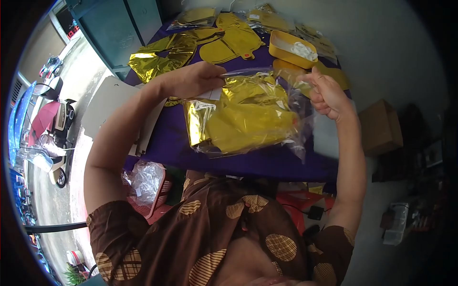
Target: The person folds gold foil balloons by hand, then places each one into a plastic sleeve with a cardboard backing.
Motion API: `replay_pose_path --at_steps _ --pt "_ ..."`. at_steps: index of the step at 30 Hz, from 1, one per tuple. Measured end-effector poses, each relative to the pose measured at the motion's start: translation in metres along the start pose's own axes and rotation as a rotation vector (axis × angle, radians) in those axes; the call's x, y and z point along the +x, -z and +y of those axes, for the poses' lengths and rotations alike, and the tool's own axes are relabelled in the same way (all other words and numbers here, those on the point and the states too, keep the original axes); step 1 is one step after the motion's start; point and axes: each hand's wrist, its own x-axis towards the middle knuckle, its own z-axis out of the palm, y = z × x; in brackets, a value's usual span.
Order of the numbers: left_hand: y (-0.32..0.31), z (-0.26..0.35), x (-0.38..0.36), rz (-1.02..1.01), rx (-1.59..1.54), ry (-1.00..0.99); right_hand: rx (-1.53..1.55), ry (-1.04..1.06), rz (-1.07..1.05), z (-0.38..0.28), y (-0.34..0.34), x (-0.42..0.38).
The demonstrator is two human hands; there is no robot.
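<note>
Both of my hands hold up a clear plastic bag [248, 119] filled with folded gold foil balloons. My left hand [198, 78] pinches the bag's top edge on the left side. On the right, my right hand [327, 95] is closed on the bag's other top corner. The bag hangs just above a table covered in purple cloth [167, 138].
More gold foil balloons [162, 57] and yellow cut shapes [234, 40] lie farther back on the table. A yellow tray [281, 50] holds small white pieces. A cardboard box [381, 126] sits right of the table. A red basket with plastic bags [148, 183] is lower left.
</note>
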Motion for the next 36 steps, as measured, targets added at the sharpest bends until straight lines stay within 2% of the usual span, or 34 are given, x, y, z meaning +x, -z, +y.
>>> replay_pose_path --at_steps 1,4,5,7,9,11,14,15,18,21,23,25,26,28,29,32,36 --pt "0.001 0.005 -0.001 0.004 0.015 0.021 0.037 -0.012 0.011 0.008 0.006 0.004" --pt "-0.013 -0.022 -0.004 0.188 -0.023 0.051 0.025 0.230 0.377 0.045 0.012 0.006" --pt "-0.018 -0.029 -0.004 0.238 0.013 0.025 -0.195 0.448 0.399 0.053 0.009 0.002" --pt "-0.019 -0.032 -0.004 0.194 -0.035 0.124 -0.636 0.869 0.418 0.071 -0.010 -0.011" --pt "-0.018 -0.028 -0.002 0.149 -0.042 0.180 -0.952 1.055 0.178 0.067 -0.033 -0.019" --pt "-0.016 -0.024 0.003 0.112 -0.009 0.190 -1.120 1.104 0.043 0.072 -0.051 -0.011" --pt "-0.014 -0.039 0.013 0.068 0.064 0.154 -1.238 1.120 -0.033 0.094 -0.057 0.003" --pt "-0.013 -0.039 0.012 0.049 0.061 0.151 -1.212 1.137 0.006 0.100 -0.059 0.006" --pt "-0.009 -0.036 0.008 -0.026 0.064 0.171 -1.190 1.145 -0.154 0.091 -0.051 -0.004" --pt "-0.003 -0.042 0.005 -0.085 0.083 0.233 -1.176 1.234 -0.191 0.082 -0.045 -0.019" --pt "0.000 -0.055 0.003 -0.083 0.079 0.269 -1.201 1.277 -0.105 0.081 -0.032 -0.027" --pt "0.001 -0.072 0.003 -0.098 0.113 0.192 -1.245 1.297 -0.042 0.085 -0.018 -0.032" --pt "0.001 -0.075 0.002 -0.106 0.131 0.155 -1.245 1.254 -0.029 0.090 -0.010 -0.031" --pt "0.000 -0.070 0.001 -0.113 0.089 0.206 -1.240 1.169 -0.012 0.096 -0.001 -0.030" --pt "0.001 -0.064 0.003 -0.114 0.071 0.227 -1.120 1.051 0.002 0.093 0.000 -0.035" --pt "0.000 -0.042 0.002 -0.102 0.121 0.252 -0.769 0.890 0.170 0.090 -0.024 -0.036" --pt "-0.006 -0.045 0.000 -0.036 0.145 0.148 -0.390 0.637 0.033 0.091 -0.061 -0.023"
